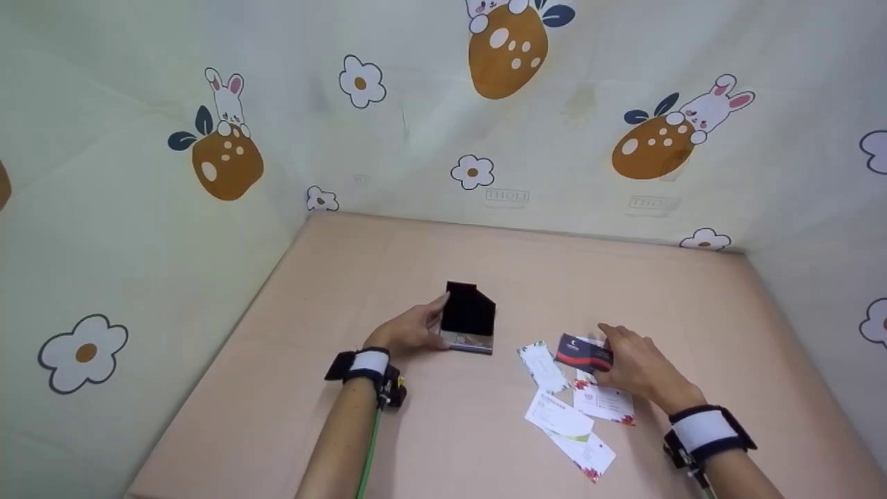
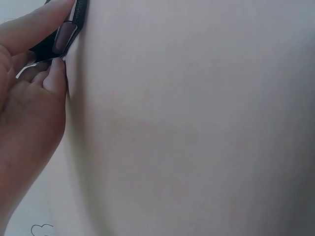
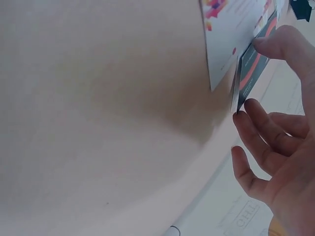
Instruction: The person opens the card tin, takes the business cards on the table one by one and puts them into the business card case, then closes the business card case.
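Note:
A black card holder point(image 1: 468, 318) stands open on the pink table point(image 1: 360, 277), its lid raised. My left hand point(image 1: 414, 330) grips its left side, thumb on the lid and fingers at the base; the left wrist view shows the holder's edge point(image 2: 69, 29) pinched there. To the right, my right hand point(image 1: 634, 362) pinches a dark blue card with a red stripe point(image 1: 581, 353) by its edge, slightly lifted; the right wrist view shows that card point(image 3: 252, 69) between thumb and fingers.
Several white business cards point(image 1: 568, 416) lie scattered in front of and under the right hand, one point(image 1: 542, 365) just left of the dark card. Patterned fabric walls point(image 1: 138, 180) close the table on three sides.

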Action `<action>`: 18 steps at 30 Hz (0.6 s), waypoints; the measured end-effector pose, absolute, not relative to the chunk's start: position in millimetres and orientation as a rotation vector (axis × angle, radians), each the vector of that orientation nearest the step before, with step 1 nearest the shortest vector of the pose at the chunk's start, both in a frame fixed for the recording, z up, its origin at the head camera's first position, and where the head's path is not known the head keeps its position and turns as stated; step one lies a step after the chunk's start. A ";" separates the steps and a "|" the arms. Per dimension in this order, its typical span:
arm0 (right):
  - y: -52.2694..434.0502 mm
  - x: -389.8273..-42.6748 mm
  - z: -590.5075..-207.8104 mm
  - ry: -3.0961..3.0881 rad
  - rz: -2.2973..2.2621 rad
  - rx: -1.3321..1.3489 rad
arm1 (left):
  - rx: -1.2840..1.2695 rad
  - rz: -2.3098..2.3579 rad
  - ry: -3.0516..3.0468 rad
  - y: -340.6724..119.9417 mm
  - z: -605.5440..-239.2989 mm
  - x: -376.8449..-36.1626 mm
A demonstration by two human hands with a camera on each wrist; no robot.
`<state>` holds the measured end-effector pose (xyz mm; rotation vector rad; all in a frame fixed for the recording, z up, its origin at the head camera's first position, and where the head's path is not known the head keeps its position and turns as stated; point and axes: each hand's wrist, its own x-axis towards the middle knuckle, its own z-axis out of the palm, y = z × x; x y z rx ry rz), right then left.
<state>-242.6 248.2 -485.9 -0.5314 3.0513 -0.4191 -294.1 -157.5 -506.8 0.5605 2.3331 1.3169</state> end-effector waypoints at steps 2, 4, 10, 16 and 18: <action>247.0 -242.4 -486.8 3.071 -0.408 -0.543 | 0.559 1.323 2.336 -157.6 -507.2 -294.4; 245.6 -242.7 -486.9 3.091 -0.398 -0.571 | 0.557 1.323 2.345 -157.9 -507.0 -294.4; 241.8 -244.2 -487.0 3.081 -0.423 -0.548 | 0.553 1.317 2.358 -157.7 -506.0 -292.9; 237.6 -247.1 -487.0 3.060 -0.466 -0.535 | 0.557 1.305 2.357 -158.1 -508.2 -292.4; 235.6 -249.2 -486.5 3.068 -0.464 -0.555 | 0.572 1.311 2.350 -158.5 -509.2 -293.0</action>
